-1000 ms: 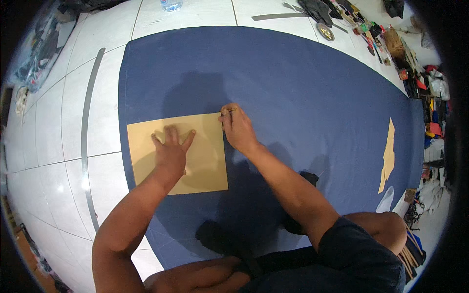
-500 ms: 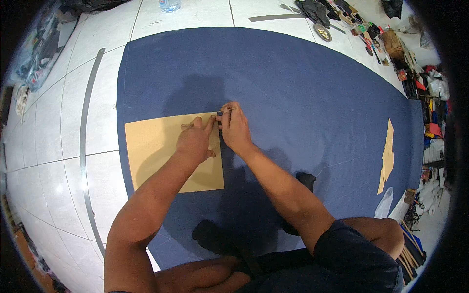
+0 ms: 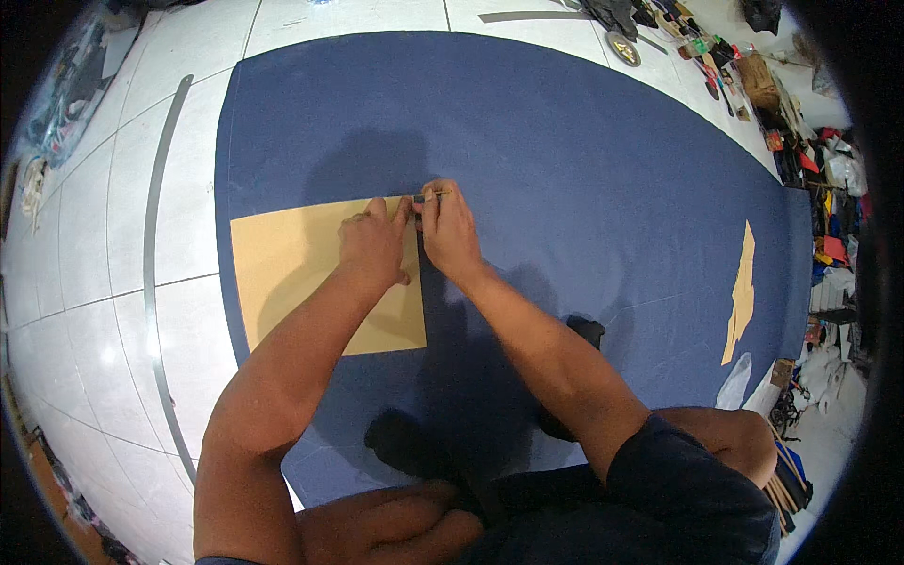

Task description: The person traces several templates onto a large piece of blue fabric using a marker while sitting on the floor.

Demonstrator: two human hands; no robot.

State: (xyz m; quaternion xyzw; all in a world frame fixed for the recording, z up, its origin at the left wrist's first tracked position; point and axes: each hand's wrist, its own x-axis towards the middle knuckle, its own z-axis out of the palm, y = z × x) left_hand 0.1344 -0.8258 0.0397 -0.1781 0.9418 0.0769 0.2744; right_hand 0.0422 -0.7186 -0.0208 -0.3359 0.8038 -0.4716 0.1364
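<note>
A rectangular tan card sheet (image 3: pixel 282 240) lies flat on a large dark blue cloth (image 3: pixel 584 160). My left hand (image 3: pixel 372 247) presses on the sheet with its fingers spread, the index finger reaching to the top right corner. Just right of that corner, my right hand (image 3: pixel 449 231) pinches a slim pen-like tool (image 3: pixel 443 194), held nearly level. Its dark end points at the corner. The fingers partly cover the tool, so its exact kind is not plain.
A long metal ruler (image 3: pixel 155 254) lies on the white floor tiles at left. On the cloth at right rests a narrow, jagged tan offcut (image 3: pixel 741 292), with a clear plastic piece (image 3: pixel 734 381) below it. Assorted tools and scraps (image 3: pixel 753 80) crowd the far right.
The whole view has shifted slightly, with the cloth and sheet sitting a little higher. My left fingers have drawn closer together, and both hands remain at the sheet's corner.
</note>
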